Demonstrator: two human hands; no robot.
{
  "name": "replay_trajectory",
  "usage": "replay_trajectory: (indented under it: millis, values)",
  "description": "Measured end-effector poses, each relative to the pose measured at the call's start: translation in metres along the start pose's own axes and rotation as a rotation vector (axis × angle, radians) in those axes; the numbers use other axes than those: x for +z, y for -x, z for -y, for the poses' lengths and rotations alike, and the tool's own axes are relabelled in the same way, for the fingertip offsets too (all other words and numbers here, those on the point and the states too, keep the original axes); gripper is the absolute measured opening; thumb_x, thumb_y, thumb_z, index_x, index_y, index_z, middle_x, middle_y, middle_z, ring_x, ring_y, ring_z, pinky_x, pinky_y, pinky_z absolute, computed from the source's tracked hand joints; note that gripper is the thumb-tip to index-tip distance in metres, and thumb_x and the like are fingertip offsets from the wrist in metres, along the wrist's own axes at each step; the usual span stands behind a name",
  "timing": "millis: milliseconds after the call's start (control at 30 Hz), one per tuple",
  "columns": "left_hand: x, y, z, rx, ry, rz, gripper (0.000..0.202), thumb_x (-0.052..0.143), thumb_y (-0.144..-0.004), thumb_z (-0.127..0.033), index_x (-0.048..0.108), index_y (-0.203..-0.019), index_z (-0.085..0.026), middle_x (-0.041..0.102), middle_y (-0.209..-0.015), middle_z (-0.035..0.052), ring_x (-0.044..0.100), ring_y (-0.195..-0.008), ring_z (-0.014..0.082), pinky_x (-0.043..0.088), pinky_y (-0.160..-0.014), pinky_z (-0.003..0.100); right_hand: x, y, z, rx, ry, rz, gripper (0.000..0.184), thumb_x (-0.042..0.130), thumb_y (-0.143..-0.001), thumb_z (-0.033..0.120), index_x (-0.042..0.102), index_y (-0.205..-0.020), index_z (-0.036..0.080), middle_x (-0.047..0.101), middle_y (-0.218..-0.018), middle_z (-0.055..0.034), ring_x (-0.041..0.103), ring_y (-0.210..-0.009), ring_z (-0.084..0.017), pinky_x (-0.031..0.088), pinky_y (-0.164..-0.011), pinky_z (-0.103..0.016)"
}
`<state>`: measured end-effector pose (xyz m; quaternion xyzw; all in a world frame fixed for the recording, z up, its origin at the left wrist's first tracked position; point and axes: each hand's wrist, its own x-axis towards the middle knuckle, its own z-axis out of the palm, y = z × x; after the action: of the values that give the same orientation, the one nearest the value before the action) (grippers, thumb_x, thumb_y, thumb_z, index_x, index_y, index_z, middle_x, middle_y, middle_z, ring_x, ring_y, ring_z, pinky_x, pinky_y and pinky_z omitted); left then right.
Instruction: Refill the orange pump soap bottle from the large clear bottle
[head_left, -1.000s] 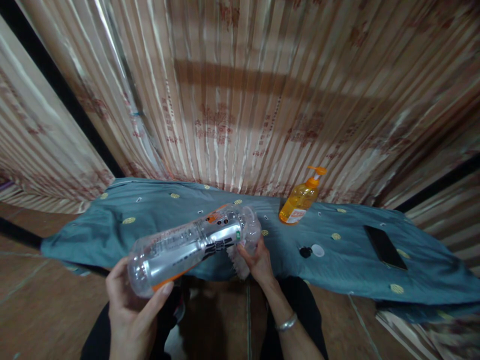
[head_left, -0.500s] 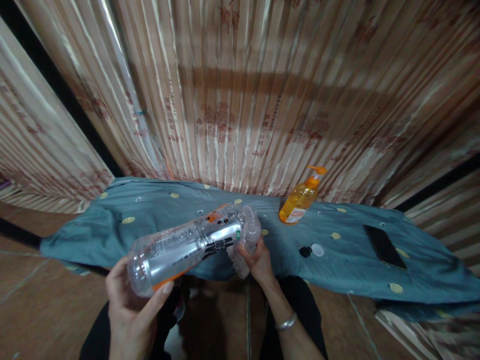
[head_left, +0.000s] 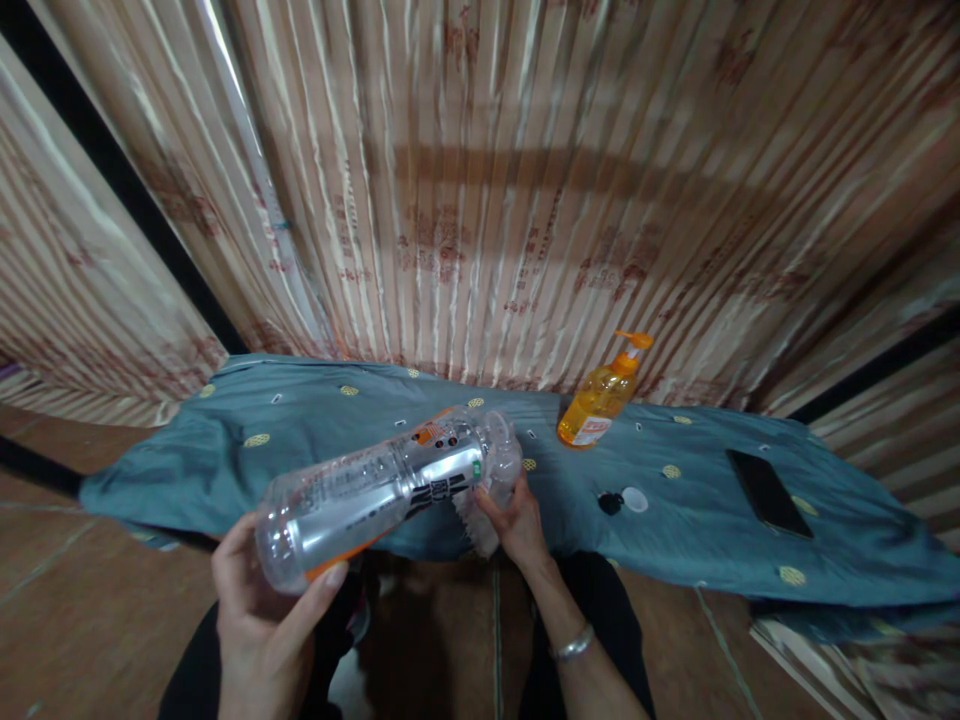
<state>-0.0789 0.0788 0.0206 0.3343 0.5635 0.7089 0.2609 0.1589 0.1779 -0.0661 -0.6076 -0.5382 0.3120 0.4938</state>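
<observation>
A large clear plastic bottle [head_left: 367, 500] with a silver, black and orange label lies tilted in the air, its base to the lower left and its neck end to the right. My left hand [head_left: 262, 610] grips it round the base, with the thumb along the near side. At the neck end my right hand [head_left: 517, 520] is closed, its thumb and fingers against the bottle's shoulder. From under those fingers hangs a whitish cloth [head_left: 480, 525] with a ragged edge; its material is hard to make out.
A pump bottle of orange liquid [head_left: 596, 405] stands on the blue-green cloth cover [head_left: 300, 415]. Nearer lie a small black disc [head_left: 610, 503] and a white disc [head_left: 635, 499]. A dark phone [head_left: 769, 492] lies at the right. A pleated curtain [head_left: 480, 200] hangs behind.
</observation>
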Motion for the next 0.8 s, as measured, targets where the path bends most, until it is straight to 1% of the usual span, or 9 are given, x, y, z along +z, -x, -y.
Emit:
replay_trajectory:
  millis: [100,267,367,467,567,667,800]
  values:
    - [0.002,0.001,-0.003,-0.015,0.028,-0.001,0.079,0.101,-0.066,-0.047,0.065,-0.136,-0.043,0.068,-0.145,0.0011,0.055,-0.153,0.0386,0.034,-0.135,0.057,0.0,0.0,0.001,0.005,-0.006,0.008,0.056,0.077,-0.084,0.04,0.067,-0.136,0.024,0.087,-0.123,-0.0089,0.085,-0.111,-0.031,0.068,-0.099,-0.042]
    - [0.006,0.002,-0.009,-0.039,0.049,-0.032,0.08,0.103,-0.061,-0.048,0.067,-0.131,-0.042,0.07,-0.141,0.0012,0.055,-0.152,0.04,0.035,-0.134,0.058,0.0,0.0,0.002,0.014,-0.02,0.018,0.056,0.076,-0.084,0.043,0.066,-0.135,0.023,0.086,-0.125,-0.0099,0.084,-0.113,-0.032,0.067,-0.1,-0.043]
    - [0.006,0.002,-0.01,-0.042,0.048,-0.026,0.078,0.102,-0.062,-0.047,0.066,-0.131,-0.042,0.07,-0.142,0.0003,0.057,-0.15,0.0379,0.037,-0.133,0.055,-0.001,0.0,0.002,0.018,-0.018,0.025,0.056,0.075,-0.084,0.044,0.066,-0.135,0.024,0.086,-0.127,-0.0096,0.084,-0.115,-0.033,0.067,-0.101,-0.044]
    - [0.005,0.002,-0.008,-0.038,0.036,-0.016,0.077,0.101,-0.064,-0.045,0.066,-0.133,-0.043,0.07,-0.142,-0.0014,0.06,-0.146,0.0341,0.044,-0.128,0.048,-0.001,-0.001,0.002,0.026,-0.006,0.018,0.055,0.076,-0.083,0.044,0.067,-0.133,0.024,0.086,-0.124,-0.0092,0.084,-0.112,-0.033,0.067,-0.099,-0.044]
    - [0.003,0.001,-0.004,-0.022,0.04,-0.01,0.077,0.101,-0.065,-0.045,0.065,-0.133,-0.044,0.069,-0.138,-0.0038,0.063,-0.138,0.0284,0.044,-0.124,0.04,0.0,0.0,0.001,0.024,-0.013,0.013,0.056,0.077,-0.082,0.043,0.068,-0.134,0.024,0.087,-0.122,-0.0092,0.085,-0.11,-0.033,0.068,-0.097,-0.043]
    - [0.001,-0.001,0.0,0.005,0.052,-0.009,0.08,0.103,-0.061,-0.044,0.067,-0.131,-0.043,0.07,-0.134,-0.005,0.065,-0.125,0.0237,0.049,-0.114,0.032,0.0,0.0,0.0,0.021,-0.021,0.009,0.058,0.077,-0.082,0.042,0.067,-0.136,0.024,0.087,-0.12,-0.0082,0.085,-0.109,-0.032,0.067,-0.098,-0.042]
    - [-0.002,-0.005,0.004,0.012,0.045,-0.006,0.081,0.103,-0.058,-0.042,0.069,-0.13,-0.042,0.072,-0.134,-0.0043,0.065,-0.121,0.0239,0.055,-0.103,0.031,0.0,-0.001,-0.001,0.021,-0.034,0.01,0.057,0.078,-0.081,0.04,0.066,-0.134,0.024,0.087,-0.121,-0.0091,0.084,-0.112,-0.032,0.067,-0.099,-0.042]
